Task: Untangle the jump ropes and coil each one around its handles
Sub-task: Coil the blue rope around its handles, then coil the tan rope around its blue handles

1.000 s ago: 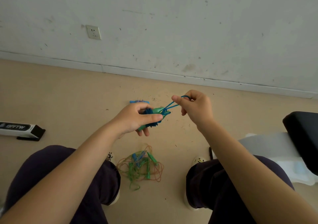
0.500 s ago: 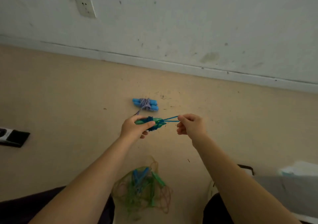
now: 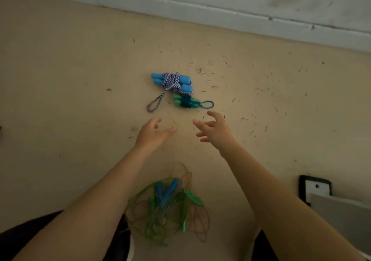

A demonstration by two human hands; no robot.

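Both hands are empty and hang above the floor (image 3: 60,80) with fingers loosely spread: the left hand (image 3: 153,133) with its thumb out to the right, the right hand (image 3: 215,129) with fingers fanned toward the far left. Neither touches a rope.

Just beyond the fingertips lies the green-handled rope (image 3: 185,102), its dark blue cord wound round the paired handles and one small loop sticking out to the right. Touching it on the far-left side is the blue-handled rope (image 3: 172,81), wrapped in white-and-purple twisted cord, with a loop trailing toward the near left.

Near the person, between the forearms, sits the tangled pile (image 3: 168,208): thin green and brownish cords heaped loosely over blue and green handles, still knotted together.

No container holds any of these; all lie straight on the floor.

The baseboard (image 3: 220,18) runs along the far edge, well apart from the coiled ropes. Open floor, speckled with small dark debris, stretches left and right of both bundles. At the near right a black-edged white object (image 3: 315,188) and a grey panel (image 3: 345,220) stand well clear of the ropes.
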